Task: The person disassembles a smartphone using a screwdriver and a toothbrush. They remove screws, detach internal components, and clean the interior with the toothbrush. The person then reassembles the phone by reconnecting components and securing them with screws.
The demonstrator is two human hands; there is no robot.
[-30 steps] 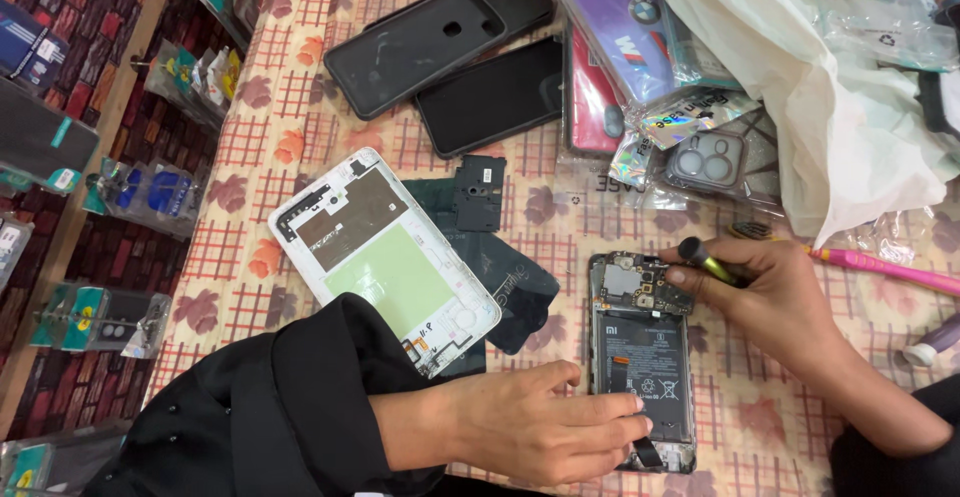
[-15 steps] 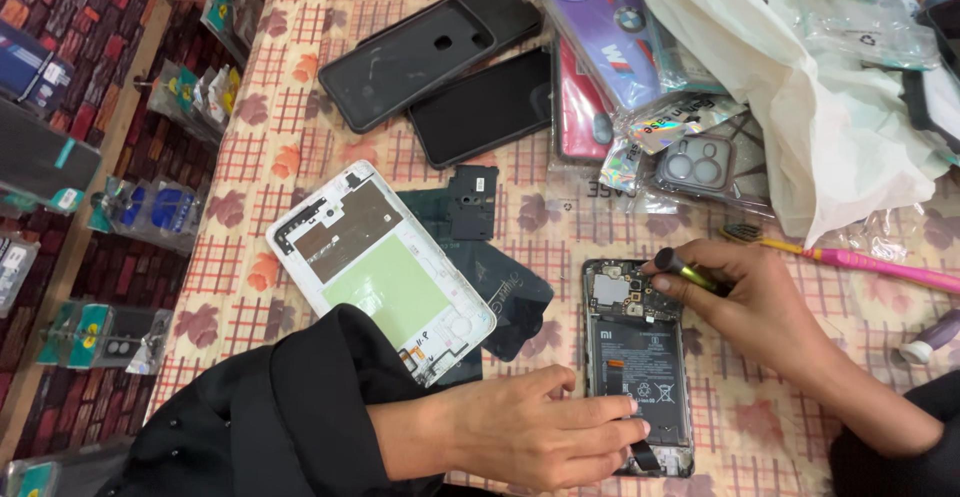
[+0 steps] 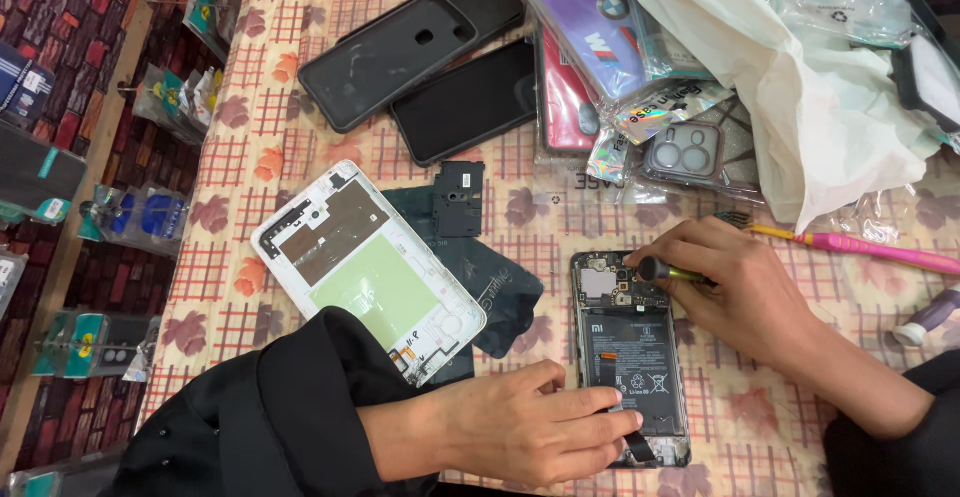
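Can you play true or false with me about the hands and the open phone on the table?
1. The right hand holds a small screwdriver at the top of the opened phone. True.
2. The left hand is lifted up in the air. False: its fingers rest on the lower part of the opened phone.
3. A white phone back cover lies left of the opened phone. True.
4. The pink toothbrush is in the left hand. False: it lies on the tablecloth, beyond the right hand.
5. The opened phone shows a lit screen. False: its inside parts show.
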